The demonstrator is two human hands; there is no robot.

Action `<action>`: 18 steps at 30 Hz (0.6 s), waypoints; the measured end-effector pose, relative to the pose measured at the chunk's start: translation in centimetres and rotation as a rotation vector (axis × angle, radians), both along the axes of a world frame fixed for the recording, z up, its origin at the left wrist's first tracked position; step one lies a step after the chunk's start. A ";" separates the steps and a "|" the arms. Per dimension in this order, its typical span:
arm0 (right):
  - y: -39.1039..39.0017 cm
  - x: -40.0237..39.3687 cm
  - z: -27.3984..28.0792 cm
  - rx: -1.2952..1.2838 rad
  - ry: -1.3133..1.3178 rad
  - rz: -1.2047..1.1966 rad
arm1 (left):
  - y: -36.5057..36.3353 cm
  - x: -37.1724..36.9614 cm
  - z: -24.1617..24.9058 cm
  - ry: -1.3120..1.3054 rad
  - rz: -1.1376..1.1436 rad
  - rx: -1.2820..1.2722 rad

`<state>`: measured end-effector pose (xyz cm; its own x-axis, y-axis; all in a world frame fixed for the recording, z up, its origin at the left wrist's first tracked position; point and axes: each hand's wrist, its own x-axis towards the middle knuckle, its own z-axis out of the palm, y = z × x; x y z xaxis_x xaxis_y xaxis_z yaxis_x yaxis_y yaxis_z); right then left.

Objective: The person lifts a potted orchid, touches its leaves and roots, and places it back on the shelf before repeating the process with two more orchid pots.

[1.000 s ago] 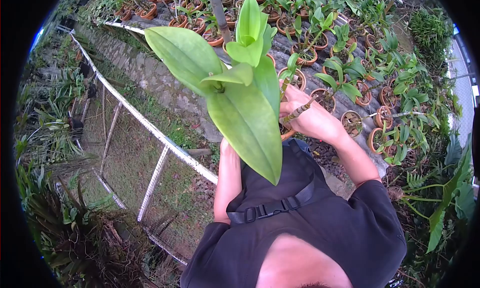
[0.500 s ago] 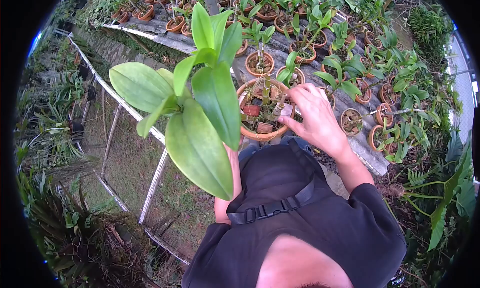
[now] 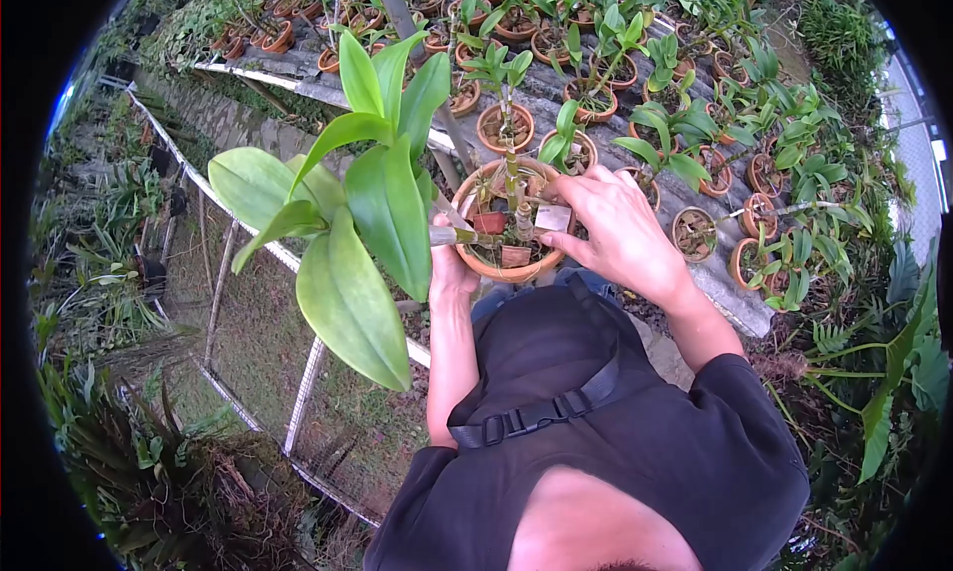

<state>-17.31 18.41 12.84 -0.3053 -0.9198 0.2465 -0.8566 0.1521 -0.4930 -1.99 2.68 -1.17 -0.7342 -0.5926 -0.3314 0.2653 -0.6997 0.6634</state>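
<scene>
A round clay pot [image 3: 511, 270] sits in front of my torso, filled with bark or brick chunks and several upright cane stubs [image 3: 523, 214]. From it a leafy orchid stem leans left, its broad green leaves [image 3: 352, 273] spreading over the pot's left side. My left hand [image 3: 452, 271] holds the pot's left side, its fingers partly hidden by leaves and stem. Over the right rim curves my right hand [image 3: 620, 228], thumb and forefinger apart, reaching inside and gripping that edge. Between those fingertips lies a small pale tag [image 3: 553, 217].
Many potted orchids stand on grey corrugated sheeting [image 3: 740, 308] beyond and to the right. A smaller pot [image 3: 504, 127] is just behind the held one. White rails [image 3: 305, 392] run along the left, and large leaves [image 3: 898, 392] rise at right.
The orchid's leaves have swung left and slightly down, uncovering more of my left hand and the stem. My right fingertips have shifted a little, and the pale tag shows more fully.
</scene>
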 end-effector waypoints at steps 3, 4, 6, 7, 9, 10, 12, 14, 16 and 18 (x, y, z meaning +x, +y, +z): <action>-0.2 -0.5 0.0 0.009 -0.114 0.011 | -0.1 -0.1 -1.4 -0.034 0.059 0.052; -0.4 -0.8 0.0 0.007 -0.171 0.022 | -0.3 -0.1 -1.4 -0.036 0.049 0.049; -0.6 -1.3 -0.1 -0.089 -0.287 0.022 | -0.4 0.0 -1.6 -0.048 0.045 0.034; -0.7 -1.6 -0.1 -0.137 -0.345 0.019 | -0.5 0.0 -1.7 -0.056 0.048 0.019; -0.9 -2.3 0.1 -0.089 -0.398 0.018 | -0.6 0.1 -1.7 -0.058 0.026 0.021; -1.0 -2.7 0.4 -0.066 -0.424 0.017 | -0.6 0.1 -1.4 -0.053 0.003 0.037; -1.3 -3.1 1.3 -0.061 -0.414 0.069 | -0.6 -0.1 -1.2 -0.032 -0.005 0.045; -1.4 -3.4 1.5 -0.067 -0.357 0.128 | -0.4 -0.4 -1.2 -0.004 0.021 0.031; -1.6 -3.8 1.5 -0.086 -0.289 0.191 | -0.7 -0.6 -1.3 -0.008 0.007 0.000; -1.5 -4.2 1.4 -0.091 -0.246 0.246 | -0.8 -0.7 -1.2 0.003 -0.018 -0.004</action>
<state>-21.51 16.89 14.29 -0.1382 -0.9507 0.2775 -0.7160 -0.0977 -0.6912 -2.64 1.88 -2.39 -0.7458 -0.5807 -0.3266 0.2551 -0.7018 0.6652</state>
